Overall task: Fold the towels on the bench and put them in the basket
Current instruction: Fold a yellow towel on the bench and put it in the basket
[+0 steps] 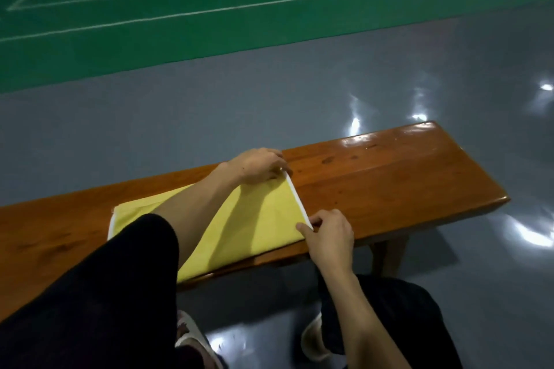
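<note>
Towel lies flat on the bench. Left hand pinches its far right corner, right hand the near right corner, fingers closed on the hem. Lift both corners evenly, carry them left, and align edges before pressing the crease.

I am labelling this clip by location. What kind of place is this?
Probably an indoor sports hall: a green court floor with white lines, a glossy grey floor beside it, and a wooden bench at the courtside.
</note>
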